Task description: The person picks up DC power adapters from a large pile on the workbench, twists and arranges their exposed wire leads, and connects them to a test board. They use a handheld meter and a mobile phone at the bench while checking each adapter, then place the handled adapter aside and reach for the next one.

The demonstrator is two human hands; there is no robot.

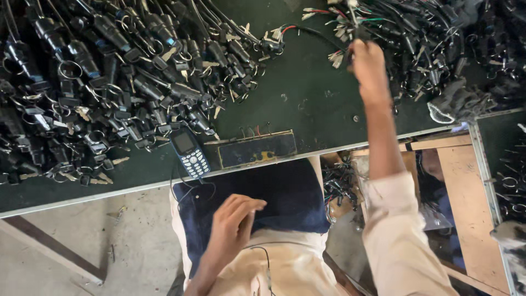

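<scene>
Mostly one dark green work table (307, 93) fills the upper frame, flat matte top with a pale metal edge running diagonally from lower left to upper right. One huge heap of black key-lock parts (98, 82) covers its left half: glossy black cylinders, metal rings, flat silvery keys, far too many to count. A second tangled pile of black wire harnesses (427, 44) sits upper right, with red, green and white leads poking out. Between the two heaps lies a bare strip of green top, the only open room on the table.

One navy cloth (285, 192) lies over the lap, soft and creased, just under the table edge. One pale wooden board (466, 197) stands lower right, beside a second green surface with a metal rim. Grey concrete floor (109, 246) shows lower left.

One flat dark rectangular plate (257, 149), brass-rimmed, lies at the near edge, short wires sticking up from its back edge. One small blue keypad phone (189, 151) lies just left of it, its foot touching the table edge.

Right hand (368, 66) is stretched far out, fingers closed around a black wire harness (356, 30) at the edge of the right pile. Left hand (236, 219) rests on the navy cloth, fingers loosely curled, holding nothing visible.
</scene>
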